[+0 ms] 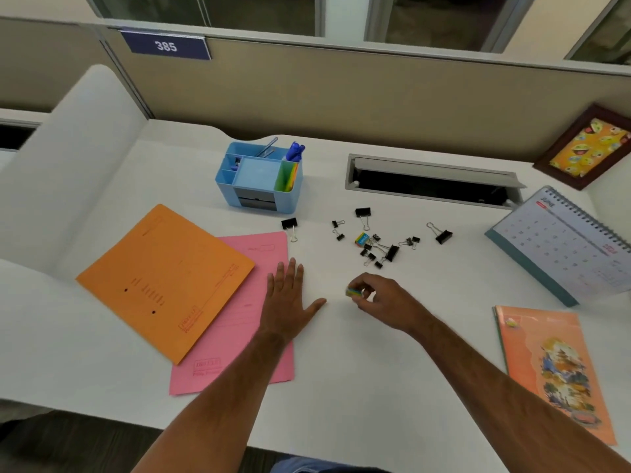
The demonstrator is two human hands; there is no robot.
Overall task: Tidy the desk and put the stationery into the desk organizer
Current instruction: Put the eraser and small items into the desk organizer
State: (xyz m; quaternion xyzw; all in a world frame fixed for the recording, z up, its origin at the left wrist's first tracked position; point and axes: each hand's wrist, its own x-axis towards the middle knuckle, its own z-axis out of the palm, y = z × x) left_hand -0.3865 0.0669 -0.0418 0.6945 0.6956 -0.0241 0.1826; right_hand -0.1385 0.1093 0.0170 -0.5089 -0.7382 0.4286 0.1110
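Note:
A blue desk organizer (259,199) stands at the back of the white desk, holding pens (295,151) and coloured sticky notes (288,177). Several black binder clips (382,249) lie scattered right of it, with a small colourful box (362,238) among them. My right hand (379,297) pinches another small colourful box (353,291) just above the desk, in front of the clips. My left hand (290,297) lies flat with straight fingers on the desk, at the right edge of a pink folder (239,322).
An orange folder (164,281) overlaps the pink one on the left. A desk calendar (566,247) and an orange notebook (553,367) sit on the right, a framed picture (587,146) leans on the partition, and an open cable slot (430,182) is behind the clips.

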